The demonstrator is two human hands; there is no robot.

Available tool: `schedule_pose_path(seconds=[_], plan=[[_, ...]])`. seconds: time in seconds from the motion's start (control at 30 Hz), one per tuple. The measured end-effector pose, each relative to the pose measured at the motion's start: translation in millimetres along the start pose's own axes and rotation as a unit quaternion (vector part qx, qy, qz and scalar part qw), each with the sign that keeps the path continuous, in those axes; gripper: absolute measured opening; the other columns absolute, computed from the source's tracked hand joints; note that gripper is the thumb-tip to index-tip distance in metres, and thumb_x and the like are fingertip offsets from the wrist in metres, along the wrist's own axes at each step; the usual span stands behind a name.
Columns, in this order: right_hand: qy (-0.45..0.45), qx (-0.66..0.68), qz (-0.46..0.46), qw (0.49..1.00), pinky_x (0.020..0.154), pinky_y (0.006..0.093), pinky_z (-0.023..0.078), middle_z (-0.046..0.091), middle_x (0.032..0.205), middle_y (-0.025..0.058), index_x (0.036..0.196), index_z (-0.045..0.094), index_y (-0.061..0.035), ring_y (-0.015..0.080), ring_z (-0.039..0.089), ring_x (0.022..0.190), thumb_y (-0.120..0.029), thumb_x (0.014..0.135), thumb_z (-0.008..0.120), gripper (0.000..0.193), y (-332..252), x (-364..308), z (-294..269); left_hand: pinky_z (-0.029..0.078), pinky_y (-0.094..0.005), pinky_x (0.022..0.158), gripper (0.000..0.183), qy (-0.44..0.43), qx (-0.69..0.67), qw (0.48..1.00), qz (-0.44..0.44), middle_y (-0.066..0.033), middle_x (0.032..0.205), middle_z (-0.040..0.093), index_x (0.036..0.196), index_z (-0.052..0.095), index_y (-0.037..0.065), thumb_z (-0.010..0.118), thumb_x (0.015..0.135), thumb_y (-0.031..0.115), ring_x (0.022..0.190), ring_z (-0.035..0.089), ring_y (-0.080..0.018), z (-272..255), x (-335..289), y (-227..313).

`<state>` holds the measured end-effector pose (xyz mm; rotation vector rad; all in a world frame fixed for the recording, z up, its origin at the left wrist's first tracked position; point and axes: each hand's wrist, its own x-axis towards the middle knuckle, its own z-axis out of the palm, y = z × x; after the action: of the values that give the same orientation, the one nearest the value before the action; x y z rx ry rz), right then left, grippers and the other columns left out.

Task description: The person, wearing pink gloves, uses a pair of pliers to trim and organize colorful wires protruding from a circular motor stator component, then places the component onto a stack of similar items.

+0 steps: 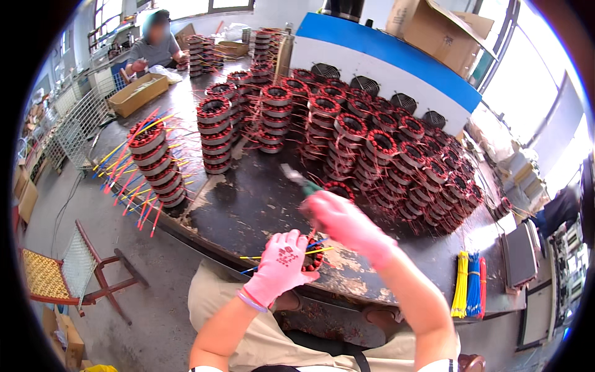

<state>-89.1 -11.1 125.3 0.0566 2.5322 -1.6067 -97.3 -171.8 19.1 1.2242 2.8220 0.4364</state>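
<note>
The left hand point(284, 261) partly covers a coil ring point(315, 256) at the desk point(242, 214) edge (whether gripping, I cannot tell); the right hand point(350, 226) is closed on a green-handled tool point(310, 187). One coloured-wire stack point(156, 161) seems done; many plainer stacks point(276, 118) remain.

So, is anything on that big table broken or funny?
Yes, the table itself looks damaged: its dark top is worn into pale patches, some near the front edge, right of the left hand.
</note>
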Motion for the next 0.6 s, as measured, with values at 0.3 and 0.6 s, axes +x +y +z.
schedule_pose_path(seconds=[0.3,0.6], plan=[[0.068,-0.363,0.074,0.926,0.091,0.0504,0.054,0.07,0.118,0.0176,0.126,0.06,-0.0023,0.0328,0.069,0.109,-0.035,0.1,0.05,0.043,52.0,177.3,94.4,0.04,-0.0458,0.105,0.079,0.045,-0.034,0.997,0.059,-0.0194,0.124,0.061,0.128,0.06,0.002,0.071,0.076,0.061,0.12,0.055,-0.034,20.8,16.1,1.7],[0.126,-0.237,-0.274,0.924,0.1,0.0446,0.049,0.065,0.126,0.0166,0.126,0.064,-0.0018,0.0349,0.062,0.116,-0.014,0.095,0.062,0.033,106.8,-57.9,-25.1,0.039,-0.0473,0.106,0.086,0.053,-0.068,0.996,0.033,-0.0202,0.131,0.055,0.128,0.056,-0.003,0.083,0.068,0.052,0.122,0.051,-0.0377,7.7,9.3,6.5]])
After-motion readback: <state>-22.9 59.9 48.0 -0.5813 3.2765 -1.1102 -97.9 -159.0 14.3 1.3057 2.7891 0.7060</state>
